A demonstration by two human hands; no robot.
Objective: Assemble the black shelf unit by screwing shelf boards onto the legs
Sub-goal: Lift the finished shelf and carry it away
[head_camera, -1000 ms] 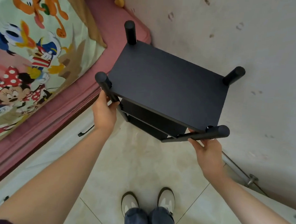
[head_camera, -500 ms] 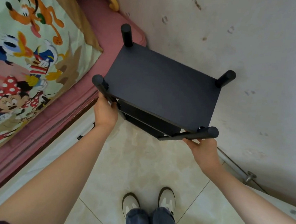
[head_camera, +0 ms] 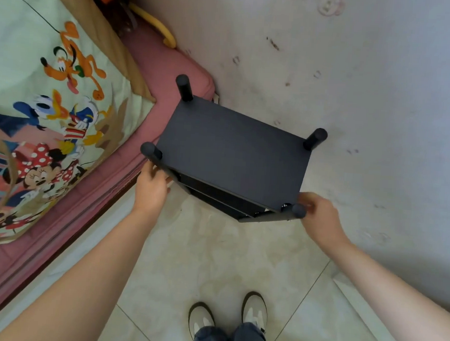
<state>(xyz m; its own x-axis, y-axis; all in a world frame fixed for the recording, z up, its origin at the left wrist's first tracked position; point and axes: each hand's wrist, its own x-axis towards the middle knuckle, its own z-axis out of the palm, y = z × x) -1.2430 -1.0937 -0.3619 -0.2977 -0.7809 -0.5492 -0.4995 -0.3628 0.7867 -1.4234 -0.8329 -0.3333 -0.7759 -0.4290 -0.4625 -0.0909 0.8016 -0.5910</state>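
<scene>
Left hand (head_camera: 151,186) wrapped round the near-left leg (head_camera: 163,166) of the black shelf unit (head_camera: 232,157), fingers curled on the tube just below the top board (head_camera: 233,152). Right hand (head_camera: 319,217) closed round the near-right leg (head_camera: 293,211) close to its tip, somewhat blurred, thumb side toward the board. Both grips firm, each holding a leg.

Unit fully built by the look of it: top board seated, four leg tips standing proud at the corners, two lower boards (head_camera: 217,193) glimpsed beneath on the near side. Positioned in the gap between the pink bed (head_camera: 169,68) on the left and the marked wall (head_camera: 357,86) behind and to the right; whether its feet touch the tiled floor (head_camera: 212,262) cannot be told from this angle.

Likely step: screwing finished, unit being placed in its corner. Next move probably calls for lowering or nudging it square against the wall, checking all feet sit flat, then letting go. Risk worth minding: scraping the wall or catching the bed edge. Cartoon bedspread (head_camera: 50,105) and shoes (head_camera: 227,317) further out.
</scene>
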